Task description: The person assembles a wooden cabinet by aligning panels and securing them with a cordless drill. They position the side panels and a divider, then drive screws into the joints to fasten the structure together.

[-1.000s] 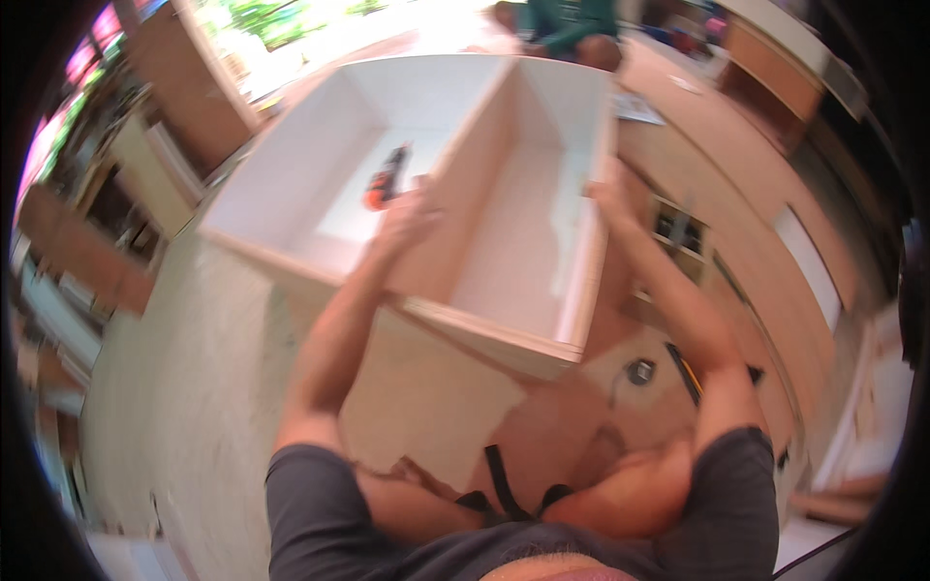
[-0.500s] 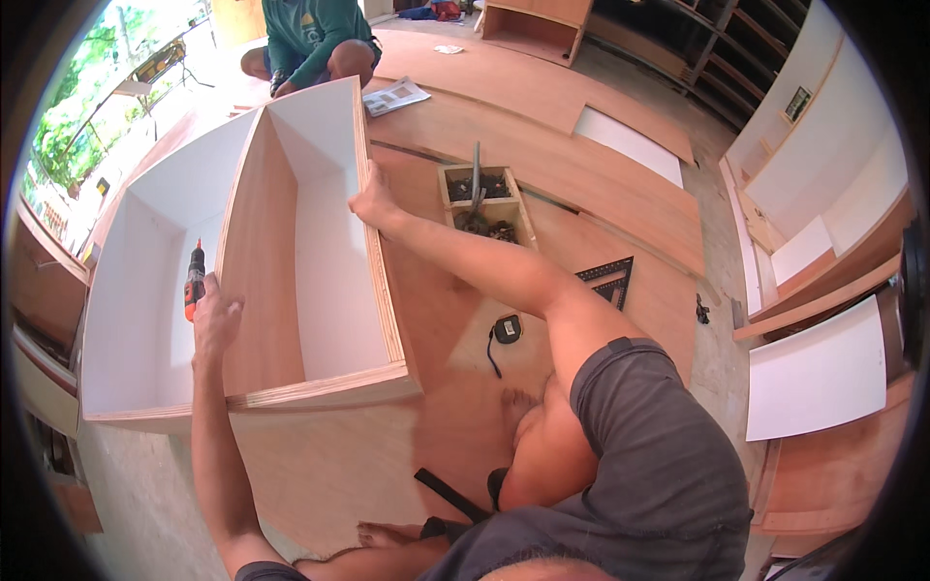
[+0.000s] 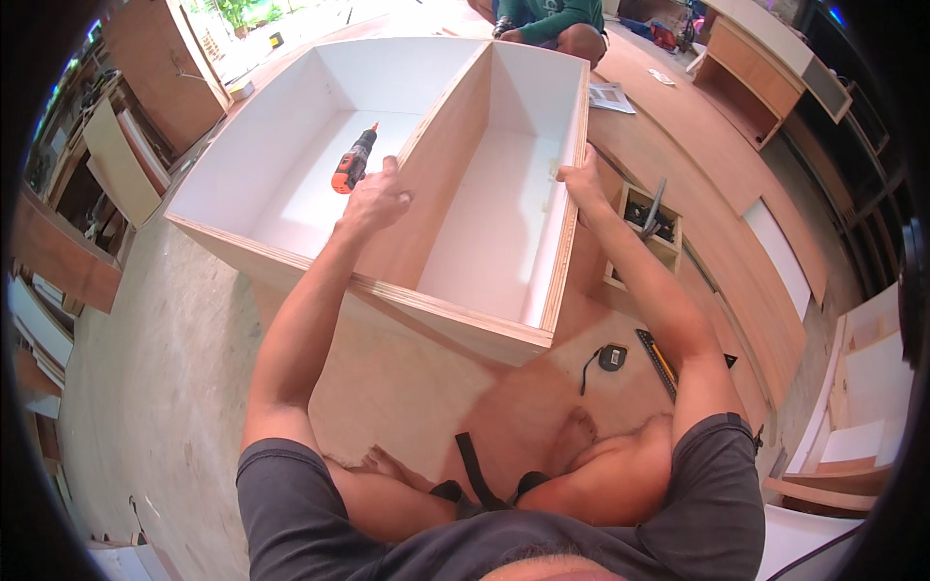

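My left hand is closed at an orange-and-black cordless drill, whose handle the hand hides. The drill points away from me over the left compartment of an open wooden cabinet. This cabinet has white inner faces and lies with its opening upward. My left hand overlaps the edge of its middle divider; whether it touches that edge, I cannot tell. My right hand grips the rim of the cabinet's right side panel, thumb on the inner side and the other fingers mostly hidden outside.
Right of the cabinet are a divided wooden box with a hammer in it, a tape measure and a black square. Long panels lie beyond. A co-worker crouches behind the cabinet. Boards lean at the left.
My view has swung left, so the cabinet and both hands appear farther right. My right hand stays on the side panel, and my left hand stays at the drill.
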Demonstrator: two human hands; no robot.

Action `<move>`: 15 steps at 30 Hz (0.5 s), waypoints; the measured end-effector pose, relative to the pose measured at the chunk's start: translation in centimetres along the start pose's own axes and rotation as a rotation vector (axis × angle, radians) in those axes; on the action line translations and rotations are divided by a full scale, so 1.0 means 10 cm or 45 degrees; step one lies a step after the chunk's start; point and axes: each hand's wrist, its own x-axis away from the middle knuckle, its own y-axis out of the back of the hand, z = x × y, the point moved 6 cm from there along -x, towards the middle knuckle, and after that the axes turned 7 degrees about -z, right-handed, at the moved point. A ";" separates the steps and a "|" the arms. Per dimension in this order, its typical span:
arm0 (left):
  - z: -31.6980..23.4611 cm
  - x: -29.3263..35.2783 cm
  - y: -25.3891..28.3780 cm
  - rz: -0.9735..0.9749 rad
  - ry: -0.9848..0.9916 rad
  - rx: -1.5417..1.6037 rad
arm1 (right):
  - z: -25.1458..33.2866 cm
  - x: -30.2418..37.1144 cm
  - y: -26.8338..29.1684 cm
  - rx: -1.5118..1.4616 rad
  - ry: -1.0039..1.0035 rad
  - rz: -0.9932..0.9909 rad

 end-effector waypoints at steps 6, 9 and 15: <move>0.06 0.00 -0.08 -0.016 -0.024 0.012 | 0.12 0.15 0.00 -0.017 -0.051 0.007; 0.10 -0.03 -0.12 -0.078 -0.102 -0.023 | 0.16 0.15 0.01 -0.021 -0.005 0.038; 0.09 -0.02 -0.11 -0.039 -0.084 -0.062 | 0.20 0.19 0.01 0.004 -0.063 0.061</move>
